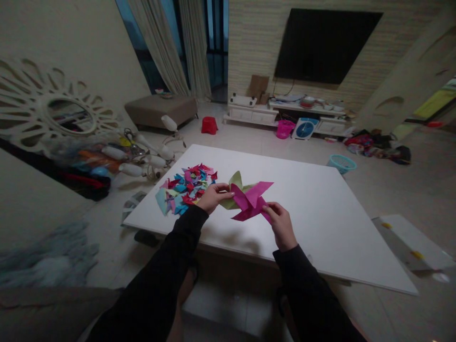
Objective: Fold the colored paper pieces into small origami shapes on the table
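Observation:
Above the white table, a folded magenta paper pinwheel [252, 198] is held up between both hands. Behind its left side shows a pale green folded paper piece [231, 203], partly covered by the magenta one. My left hand [213, 197] pinches the papers where the two colours overlap, thumb in front. The lower right point of the magenta pinwheel sits between the thumb and fingers of my right hand [281, 223]. A heap of folded paper pieces [190, 185] in red, blue, pink and green lies left of my left hand.
The white table [320, 213] spans the space before me. Beyond it stand a red stool [209, 125], a pink bucket [285, 129] and a light blue basket [342, 164]. A white board [415, 240] with yellow pieces is at the right, and a lamp cluster [153, 159] at the left.

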The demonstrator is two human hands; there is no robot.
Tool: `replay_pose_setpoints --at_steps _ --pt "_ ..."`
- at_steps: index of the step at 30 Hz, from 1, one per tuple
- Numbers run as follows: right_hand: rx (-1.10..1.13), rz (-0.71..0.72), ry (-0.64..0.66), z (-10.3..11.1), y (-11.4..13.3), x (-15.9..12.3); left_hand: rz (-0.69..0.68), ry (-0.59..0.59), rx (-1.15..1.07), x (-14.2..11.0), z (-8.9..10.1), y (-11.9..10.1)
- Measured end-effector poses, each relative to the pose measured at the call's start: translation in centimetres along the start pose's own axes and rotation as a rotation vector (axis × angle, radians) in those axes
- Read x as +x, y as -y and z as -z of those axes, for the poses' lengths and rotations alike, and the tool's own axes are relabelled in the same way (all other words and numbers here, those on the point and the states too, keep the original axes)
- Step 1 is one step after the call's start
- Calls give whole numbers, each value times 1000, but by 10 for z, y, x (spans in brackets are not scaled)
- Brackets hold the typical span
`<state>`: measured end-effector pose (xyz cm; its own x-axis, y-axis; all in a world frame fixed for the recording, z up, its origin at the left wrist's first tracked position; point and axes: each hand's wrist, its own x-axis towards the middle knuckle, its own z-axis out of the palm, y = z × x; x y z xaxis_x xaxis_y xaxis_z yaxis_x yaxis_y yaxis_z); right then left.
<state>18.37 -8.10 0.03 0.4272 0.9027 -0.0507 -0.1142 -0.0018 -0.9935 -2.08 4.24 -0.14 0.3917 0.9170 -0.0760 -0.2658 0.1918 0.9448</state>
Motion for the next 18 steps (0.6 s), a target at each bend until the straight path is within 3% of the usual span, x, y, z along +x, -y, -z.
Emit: replay_pose_setpoints --at_steps 8,14,18 --pt "-29 11 -17 4 -1 1 -22 -70 51 6 7 6" --pt "-129 62 -74 21 1 14 -118 -345 7 12 17 4" --pt "-351 121 -58 32 3 17 -140 -439 -36 13 19 -1"
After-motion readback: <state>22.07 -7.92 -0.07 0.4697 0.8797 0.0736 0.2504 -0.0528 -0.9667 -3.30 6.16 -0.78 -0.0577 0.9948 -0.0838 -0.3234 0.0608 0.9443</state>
